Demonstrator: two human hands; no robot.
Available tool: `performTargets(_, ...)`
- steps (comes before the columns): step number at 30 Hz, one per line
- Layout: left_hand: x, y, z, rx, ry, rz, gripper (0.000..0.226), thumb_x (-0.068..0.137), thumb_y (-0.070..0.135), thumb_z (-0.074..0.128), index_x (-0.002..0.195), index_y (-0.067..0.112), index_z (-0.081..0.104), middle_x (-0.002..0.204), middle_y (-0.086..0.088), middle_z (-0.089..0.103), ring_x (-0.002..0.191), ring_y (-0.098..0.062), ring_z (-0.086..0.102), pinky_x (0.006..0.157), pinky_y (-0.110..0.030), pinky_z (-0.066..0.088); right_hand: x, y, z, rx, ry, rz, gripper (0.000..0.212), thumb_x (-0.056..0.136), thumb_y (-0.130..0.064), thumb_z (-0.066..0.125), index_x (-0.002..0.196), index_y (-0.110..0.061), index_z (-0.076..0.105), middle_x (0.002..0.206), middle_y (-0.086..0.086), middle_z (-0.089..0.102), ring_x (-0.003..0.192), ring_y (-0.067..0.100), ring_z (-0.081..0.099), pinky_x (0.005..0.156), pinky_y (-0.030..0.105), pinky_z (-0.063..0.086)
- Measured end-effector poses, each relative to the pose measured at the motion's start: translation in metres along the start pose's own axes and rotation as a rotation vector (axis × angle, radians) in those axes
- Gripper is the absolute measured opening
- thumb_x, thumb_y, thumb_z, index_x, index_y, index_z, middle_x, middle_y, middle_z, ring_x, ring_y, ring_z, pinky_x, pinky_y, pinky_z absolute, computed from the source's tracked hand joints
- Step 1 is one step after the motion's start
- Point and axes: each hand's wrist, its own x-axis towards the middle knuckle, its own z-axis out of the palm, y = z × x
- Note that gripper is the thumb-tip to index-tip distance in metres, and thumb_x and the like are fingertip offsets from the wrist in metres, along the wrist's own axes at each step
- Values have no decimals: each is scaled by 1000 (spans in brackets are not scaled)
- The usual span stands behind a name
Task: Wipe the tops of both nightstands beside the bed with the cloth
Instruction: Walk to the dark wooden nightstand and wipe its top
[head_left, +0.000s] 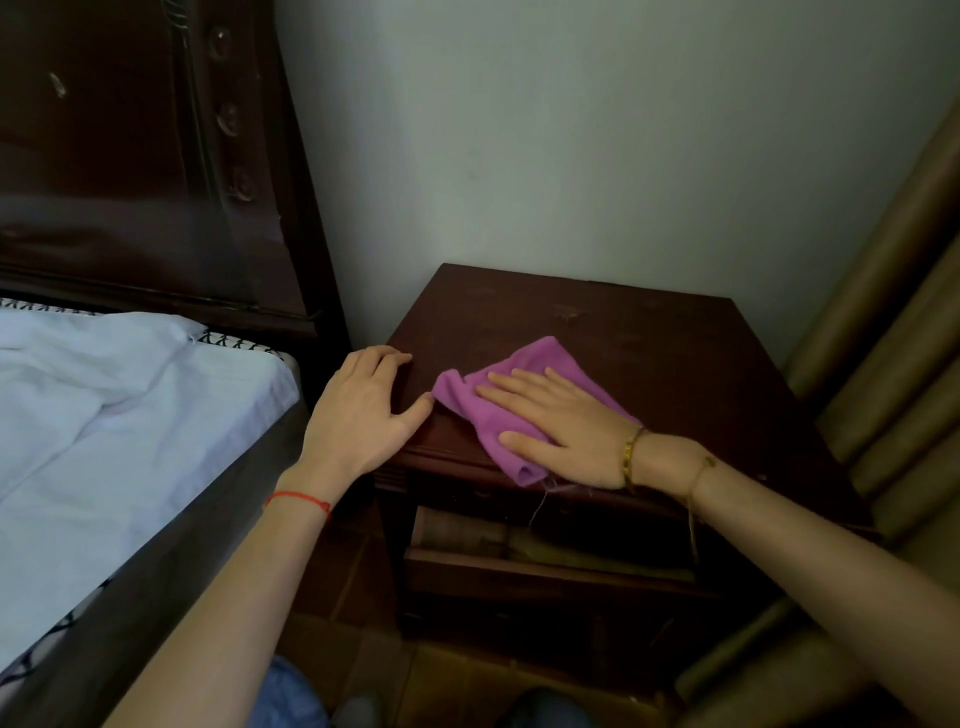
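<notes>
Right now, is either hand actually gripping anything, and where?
Neither grips. The right hand presses flat on the middle of the purple cloth; the left hand rests open on the nightstand's near left corner.

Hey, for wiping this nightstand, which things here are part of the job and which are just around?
Part of the job:
purple cloth
nightstand, top being wiped
right hand, flat on the cloth
left hand, resting on the nightstand's corner

Just around:
bed
headboard
curtain
wall
</notes>
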Motion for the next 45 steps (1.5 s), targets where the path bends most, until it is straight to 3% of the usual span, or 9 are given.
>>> performTargets(6, -1, 0, -1, 1, -2, 7, 76, 81, 67, 31, 134, 16, 53, 134, 0, 50, 127, -18, 41, 107, -33, 35, 27, 44, -11, -60, -31, 272, 59, 97, -55, 22, 150, -34, 6, 160, -6, 5, 146, 13, 3, 117, 34, -4)
performTargets(11, 0, -1, 0, 15, 1, 23, 77, 82, 66, 31, 135, 15, 52, 135, -2, 51, 127, -19, 41, 107, -33, 34, 11, 15, -2, 5, -16, 50, 59, 96, -55, 26, 149, -40, 6, 157, -18, 1, 142, 2, -2, 116, 31, -7)
performTargets(13, -1, -1, 1, 17, 4, 24, 76, 82, 66, 30, 135, 15, 52, 135, -2, 51, 128, -18, 41, 107, -33, 33, 9, 25, -7, 27, -29, 58, 58, 97, -54, 28, 149, -39, 7, 156, -19, 1, 141, 0, -1, 116, 30, -7)
performTargets(21, -1, -1, 1, 9, 18, 24, 74, 83, 66, 30, 135, 17, 52, 136, 1, 49, 130, -16, 39, 109, -34, 33, 90, 95, -16, -98, -24, 462, 57, 99, -49, 21, 151, -27, 12, 160, -2, 9, 146, 19, 9, 118, 40, 2)
performTargets(28, 0, -2, 4, 0, 36, 33, 70, 83, 63, 35, 132, 17, 54, 134, 0, 52, 128, -18, 42, 109, -36, 35, 98, 25, 2, -42, 14, 44, 55, 99, -50, 24, 150, -33, 12, 159, -9, 10, 145, 11, 7, 116, 35, -3)
performTargets(30, 0, -2, 4, -3, 40, 25, 71, 83, 64, 34, 132, 17, 54, 134, 1, 51, 128, -17, 42, 109, -35, 35, 91, 38, -4, -17, 8, 46, 55, 99, -50, 26, 150, -33, 13, 159, -9, 11, 145, 10, 8, 116, 34, -3)
performTargets(37, -1, -1, 4, -19, 39, 19, 71, 84, 64, 33, 135, 18, 52, 137, 3, 48, 130, -14, 39, 111, -32, 33, 146, 116, -18, -99, -17, 418, 56, 100, -47, 23, 151, -26, 15, 159, -1, 13, 145, 21, 14, 117, 41, 4)
performTargets(40, -1, -2, 3, -14, 31, 17, 71, 83, 65, 33, 135, 19, 51, 137, 4, 47, 130, -13, 38, 111, -30, 31, 183, 94, -13, -91, -11, 367, 56, 99, -47, 23, 151, -26, 14, 159, 0, 12, 145, 22, 13, 117, 42, 4)
performTargets(45, 0, -1, 3, -8, 37, 28, 71, 83, 64, 34, 134, 18, 52, 136, 3, 48, 130, -13, 38, 111, -28, 29, 173, 43, 1, -50, -1, 53, 56, 99, -50, 25, 150, -30, 15, 159, -5, 12, 145, 15, 10, 118, 40, 2)
